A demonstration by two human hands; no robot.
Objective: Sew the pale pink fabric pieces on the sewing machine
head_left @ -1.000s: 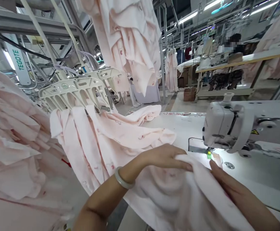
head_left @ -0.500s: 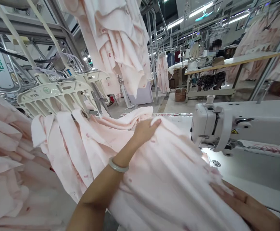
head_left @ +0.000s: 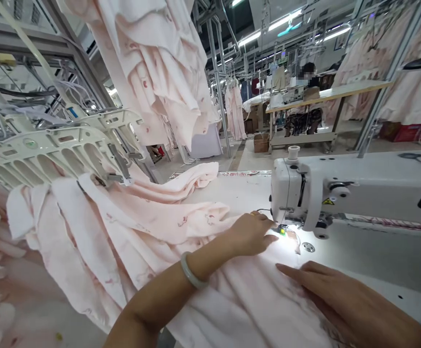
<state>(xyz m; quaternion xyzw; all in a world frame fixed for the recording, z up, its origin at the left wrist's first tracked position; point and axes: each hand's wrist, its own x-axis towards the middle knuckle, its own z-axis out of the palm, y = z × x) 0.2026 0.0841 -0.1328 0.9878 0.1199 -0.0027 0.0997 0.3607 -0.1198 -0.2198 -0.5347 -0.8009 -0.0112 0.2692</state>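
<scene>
Head view. Pale pink cloth (head_left: 239, 295) lies on the table (head_left: 245, 193) just in front of the sewing machine (head_left: 373, 188), its near part falling toward the lower edge. The left hand (head_left: 253, 234), a bangle (head_left: 192, 273) at its wrist, reaches across the cloth with fingertips just beside the lit presser foot (head_left: 282, 231); thumb and forefinger stand apart at the tips, and whether the other fingers pinch cloth cannot be told. The right hand (head_left: 331, 290) rests along the cloth's right edge, fingers extended; its lower fingers are hidden, so its hold cannot be told. The step in hand appears to be guiding the cloth's edge to the foot; the next move would call for a flat, aligned edge and fingertips clear of the needle area. The cloth is soft and loosely folded, with blurred creases beneath the hands. To the left, further lengths with small reddish motifs hang in folds from a slotted cream holder (head_left: 62, 142); whether they join the piece at the hands is unclear.
</scene>
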